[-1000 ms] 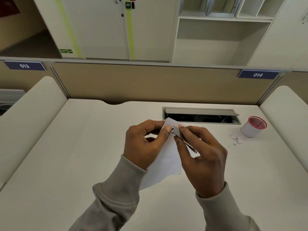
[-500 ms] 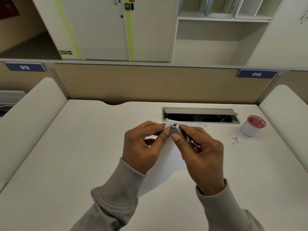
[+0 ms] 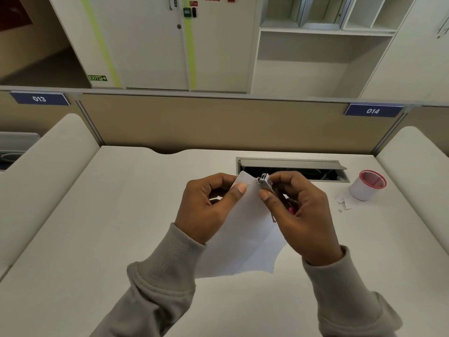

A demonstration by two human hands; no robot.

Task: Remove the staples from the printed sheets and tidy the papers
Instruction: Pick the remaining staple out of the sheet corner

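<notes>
White sheets of paper (image 3: 245, 229) hang above the middle of the desk, blank side toward me. My left hand (image 3: 209, 207) pinches their top left corner between thumb and fingers. My right hand (image 3: 301, 215) grips a small metal staple remover (image 3: 266, 183) with a red part near my palm. Its silver jaws press against the top edge of the paper, just right of my left thumb. I cannot make out the staple itself.
A white cup with a red rim (image 3: 366, 184) stands at the desk's right, with small paper scraps (image 3: 343, 201) beside it. An open grey cable tray (image 3: 291, 169) lies behind my hands. Padded dividers (image 3: 48, 166) flank the white desk (image 3: 109, 215).
My right hand turned the staple remover more upright and shifted it right along the paper's top edge. The paper's lower part swung slightly right. My left hand kept its pinch.
</notes>
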